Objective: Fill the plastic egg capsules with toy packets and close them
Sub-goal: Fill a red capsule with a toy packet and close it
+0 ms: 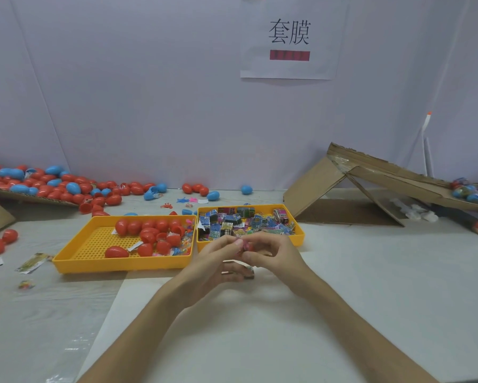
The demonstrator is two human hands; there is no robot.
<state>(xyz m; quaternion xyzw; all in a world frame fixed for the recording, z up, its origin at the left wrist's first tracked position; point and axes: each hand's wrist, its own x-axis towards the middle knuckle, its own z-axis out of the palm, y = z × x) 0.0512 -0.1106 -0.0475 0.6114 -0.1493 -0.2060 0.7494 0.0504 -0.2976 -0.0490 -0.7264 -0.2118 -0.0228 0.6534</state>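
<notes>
Head view, one frame.

Hands: the left hand (214,262) and right hand (272,258) meet just in front of the two trays, above the desk (356,277). Fingers of both are curled, and their tips pinch a small pink item (244,246) between them. It is too blurred to say whether it is a toy or a packet. A dark packet (249,274) sits below the fingers; I cannot tell whether it is held or lying on the desk. No egg capsule is in either hand.

Stock:
- The right yellow tray (300,233) holds the toy packets (246,221) in a heap.
- The left yellow tray (121,265), touching it on the side, holds the red egg capsules (149,233) plus some loose bright toys at its right edge.
- More red and blue eggs (39,183) are piled at the far left.
- The cardboard ramp (370,183) stands at the right.

Step, as judged: preparing the filling, meaning sorting or folding one piece before it goes into a shell. Filling and closing of this unit are not yet done.

Next move calls for:
- One hand keeps the piece while the other reaches left for a capsule.
- The capsule has to be opened before the piece goes in.
- The piece must sit fully inside, or the halves may not snap shut.
</notes>
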